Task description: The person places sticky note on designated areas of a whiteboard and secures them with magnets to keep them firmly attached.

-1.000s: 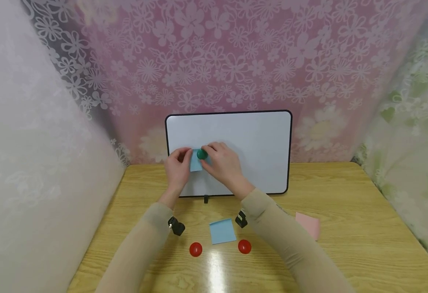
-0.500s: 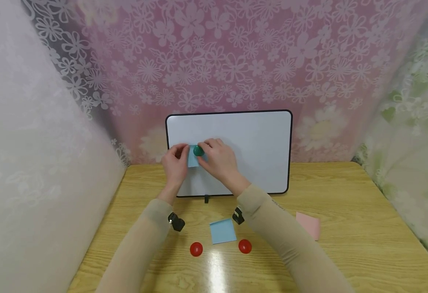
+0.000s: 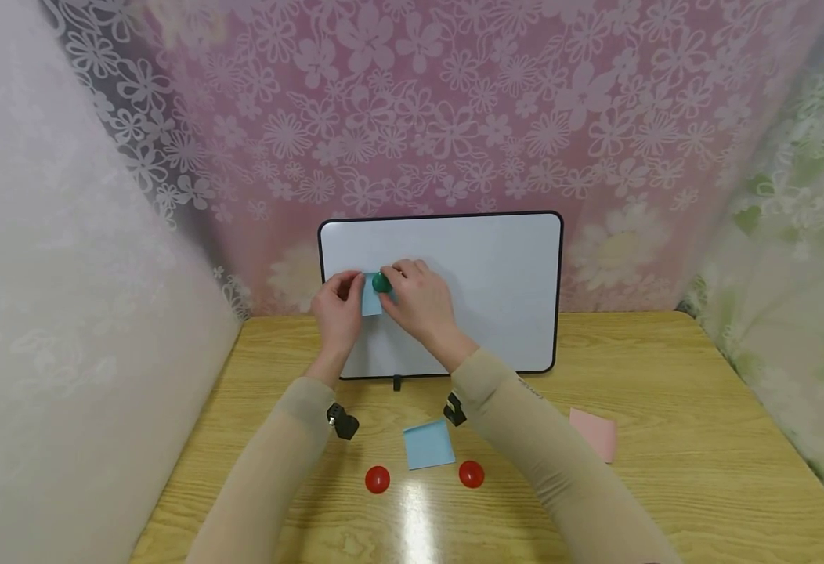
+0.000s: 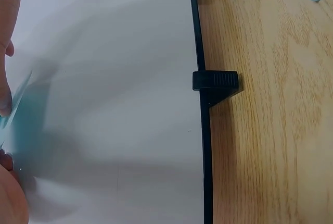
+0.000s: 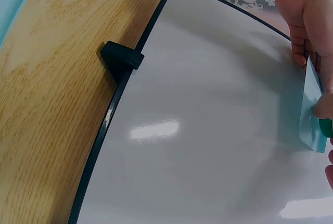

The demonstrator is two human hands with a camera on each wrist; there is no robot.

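Thumb and fingers of my left hand (image 3: 337, 315) pinch the left side of a blue sticky note (image 3: 372, 301) in front of the whiteboard (image 3: 496, 298). My right hand (image 3: 422, 301) holds a round green magnet (image 3: 381, 282) at the upper part of that note. In the right wrist view the blue note (image 5: 310, 114) stands at an angle off the board, its lower part casting a bluish shadow. The green magnet (image 5: 326, 127) shows at that view's right edge, under the right thumb. Right fingers cover the note's right side in the head view.
On the wooden table (image 3: 637, 376) lie another blue sticky note (image 3: 429, 445), two red round magnets (image 3: 377, 479) and a pink sticky note (image 3: 593, 433) beside the right sleeve. A black foot (image 3: 397, 383) supports the board's lower edge. Patterned curtains surround the table.
Both hands have moved up the board, carrying the blue note and green magnet higher and slightly left. The things on the table have stayed put.
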